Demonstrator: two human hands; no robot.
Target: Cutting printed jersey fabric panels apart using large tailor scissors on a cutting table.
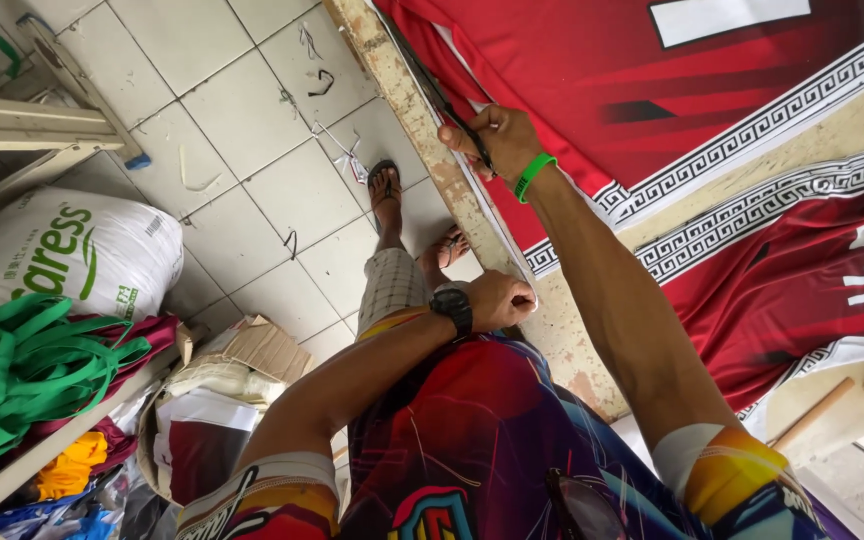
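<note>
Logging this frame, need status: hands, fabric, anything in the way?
Right hand shut on scissors, blades along the white edge of the red printed fabric. Left hand pinching the fabric's edge at the table edge. Cut line unobstructed.

The person is wearing a multicoloured printed jersey (472, 440) with white-banded sleeves, checked shorts (392, 285) and sandals (384, 185). Just behind the fingers, a green wristband (533, 175) is circling the right wrist, a black watch (452, 305) the left.
</note>
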